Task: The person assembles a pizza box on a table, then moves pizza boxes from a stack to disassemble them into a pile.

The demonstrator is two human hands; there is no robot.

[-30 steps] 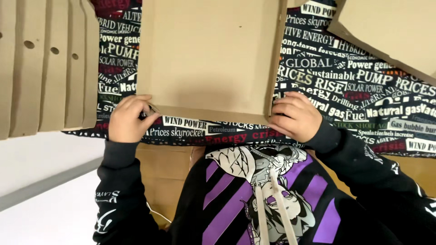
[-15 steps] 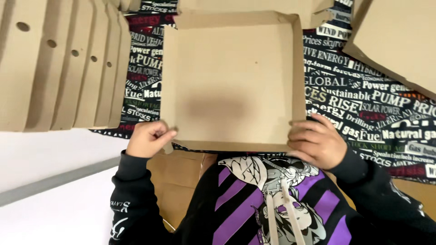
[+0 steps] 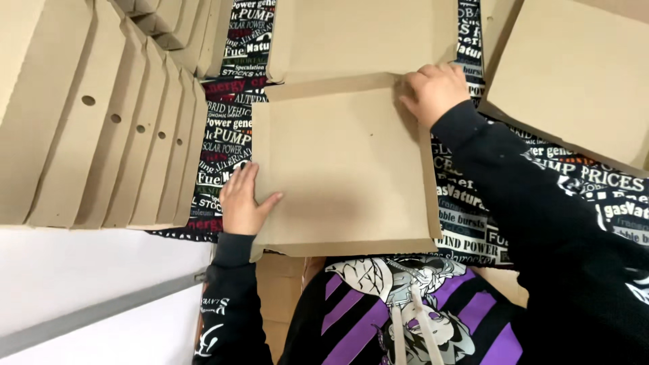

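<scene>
The far panel of the flat cardboard box (image 3: 345,162) runs off the top of the frame, and its near edge hides part of the printed cloth (image 3: 226,142) covering the bench. The box lies mid-frame between both hands. The left hand (image 3: 241,199), fingers spread flat, presses its left edge at centre-left. The right hand (image 3: 434,91), fingers curled, presses the fold at the upper right corner. A stack of folded boxes (image 3: 101,115) at upper left is cut off.

Flat box blank (image 3: 345,169) is matt, slightly rough brown corrugated cardboard, as is the stack of punched blanks (image 3: 101,115) left of it; beneath lies smooth printed cloth (image 3: 226,135).
</scene>
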